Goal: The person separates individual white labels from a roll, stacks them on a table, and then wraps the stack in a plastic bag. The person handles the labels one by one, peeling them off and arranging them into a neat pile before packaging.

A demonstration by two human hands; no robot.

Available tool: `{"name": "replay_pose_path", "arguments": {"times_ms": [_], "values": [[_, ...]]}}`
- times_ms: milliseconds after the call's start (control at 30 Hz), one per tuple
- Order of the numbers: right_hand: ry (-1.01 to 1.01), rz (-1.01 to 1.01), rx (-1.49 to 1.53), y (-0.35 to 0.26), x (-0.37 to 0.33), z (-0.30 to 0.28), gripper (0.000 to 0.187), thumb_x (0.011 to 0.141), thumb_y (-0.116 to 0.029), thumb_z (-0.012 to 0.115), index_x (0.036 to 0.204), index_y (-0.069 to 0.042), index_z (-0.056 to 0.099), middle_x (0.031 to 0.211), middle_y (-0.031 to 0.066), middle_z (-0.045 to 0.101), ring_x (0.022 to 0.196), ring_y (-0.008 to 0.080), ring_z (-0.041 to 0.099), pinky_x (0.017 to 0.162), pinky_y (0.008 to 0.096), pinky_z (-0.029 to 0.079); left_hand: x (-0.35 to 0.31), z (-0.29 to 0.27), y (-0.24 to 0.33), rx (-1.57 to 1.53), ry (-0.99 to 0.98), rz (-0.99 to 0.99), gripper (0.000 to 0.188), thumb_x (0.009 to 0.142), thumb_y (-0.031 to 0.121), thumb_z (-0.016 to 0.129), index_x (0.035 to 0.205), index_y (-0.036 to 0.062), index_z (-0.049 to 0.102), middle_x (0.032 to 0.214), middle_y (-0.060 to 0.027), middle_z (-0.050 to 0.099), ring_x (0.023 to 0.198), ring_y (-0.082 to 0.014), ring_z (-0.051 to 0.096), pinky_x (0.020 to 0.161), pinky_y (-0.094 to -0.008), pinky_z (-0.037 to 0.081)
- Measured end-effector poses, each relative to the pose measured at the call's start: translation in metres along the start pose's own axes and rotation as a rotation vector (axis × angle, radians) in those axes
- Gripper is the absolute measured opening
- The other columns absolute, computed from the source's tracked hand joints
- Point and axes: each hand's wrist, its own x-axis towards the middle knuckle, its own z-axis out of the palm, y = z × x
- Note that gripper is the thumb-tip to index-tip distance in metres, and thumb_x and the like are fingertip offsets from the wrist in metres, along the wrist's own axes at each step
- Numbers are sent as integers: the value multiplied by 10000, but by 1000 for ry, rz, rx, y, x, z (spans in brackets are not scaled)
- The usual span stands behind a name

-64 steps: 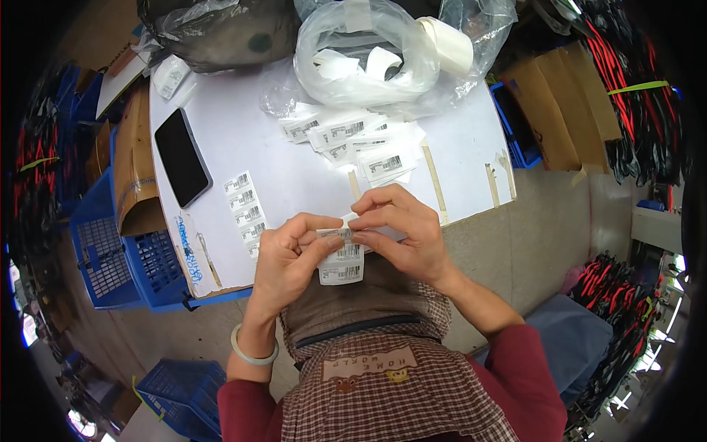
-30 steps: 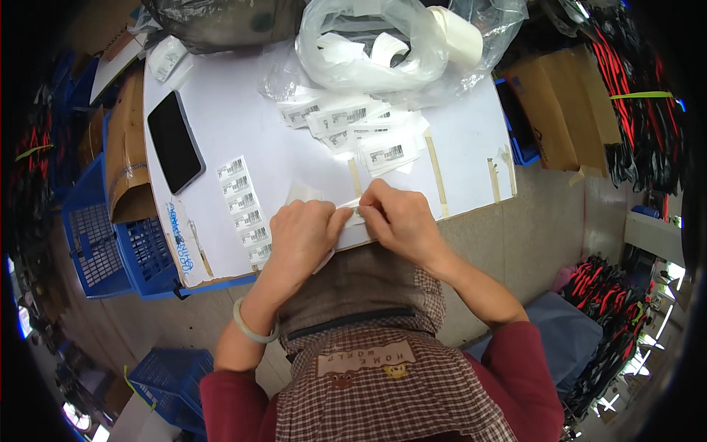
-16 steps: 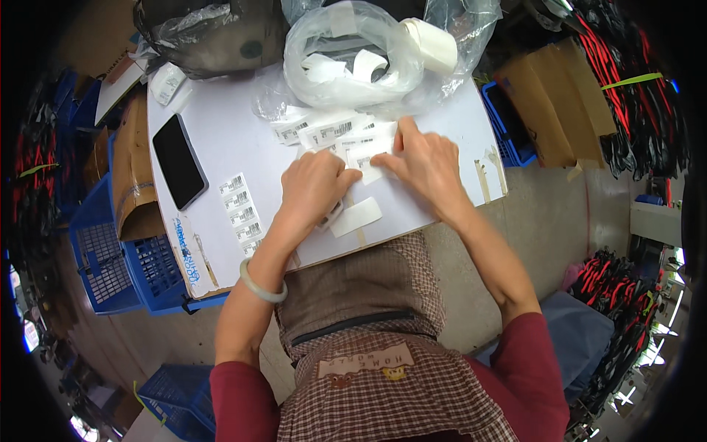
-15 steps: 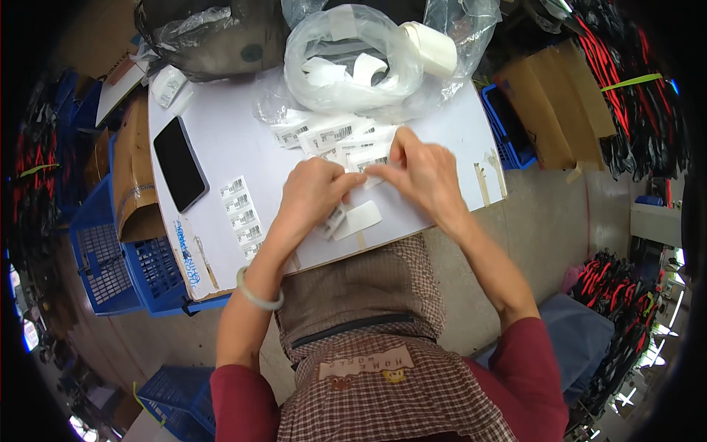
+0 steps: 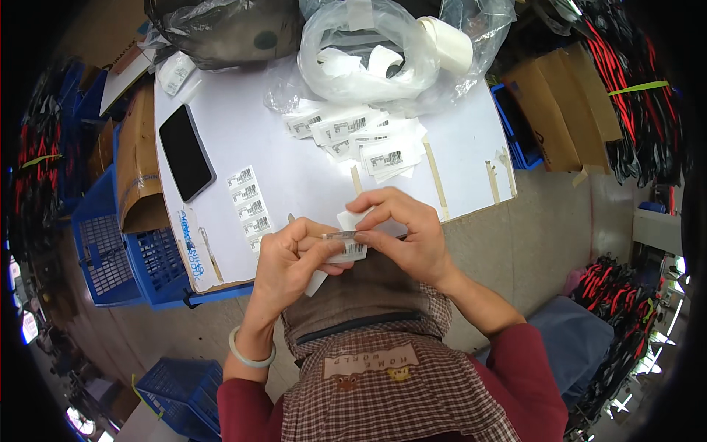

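Note:
Near the table's front edge, my left hand [image 5: 289, 259] is closed on a short strip of white barcode labels [image 5: 351, 253]. The thumb and fingers of my right hand [image 5: 407, 234] pinch the upper edge of this strip, where one label bends up. Behind the fingers a blank white card [image 5: 347, 219] shows in part. Another white piece [image 5: 316, 283] sticks out below my left hand. Farther back lies a loose pile of white cards with barcode labels [image 5: 389, 158]. To the left, a longer sheet of barcode labels [image 5: 249, 206] lies flat on the white table [image 5: 294, 184].
A black phone [image 5: 186, 152] lies at the table's left side. Along the back are a clear plastic bag [image 5: 313, 77] with white pieces inside, a white roll [image 5: 446, 46] and a dark plastic bag [image 5: 228, 33]. Blue crates [image 5: 110, 247] and cardboard boxes [image 5: 565, 103] flank the table.
Both hands have drawn back from the card pile toward my body. A labelled card now lies uncovered at the front of the pile. The label strip is now raised between my hands.

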Motion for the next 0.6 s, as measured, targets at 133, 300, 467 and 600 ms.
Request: {"name": "replay_pose_path", "arguments": {"times_ms": [133,300,467,600], "values": [[135,323,314,7,11,-23,63,874,-15,699,927,-9,666,887,66,708,818,151,679,800,285,543,-18,-23,-10,210,169,-99,148,892,15,701,965,-79,612,806,-151,735,690,-142,703,600,-224,554],[-172,610,37,11,13,-26,78,881,-66,686,882,6,656,684,63,665,610,121,627,572,275,488,-8,-20,-31,185,183,-71,181,898,115,680,953,-58,686,700,-75,689,572,-97,588,506,-219,431],[-240,597,-123,17,20,-11,104,858,-65,679,838,26,633,584,86,620,522,147,593,510,311,450,25,-11,-28,610,95,-84,338,918,228,653,779,-74,715,602,-80,641,541,-90,553,489,-281,420],[-253,520,-193,25,18,-10,101,853,-58,672,823,24,621,585,99,616,519,178,600,519,327,463,35,-11,-32,648,76,-71,361,920,246,651,756,-69,716,549,-99,607,511,-101,544,483,-285,413]]}}
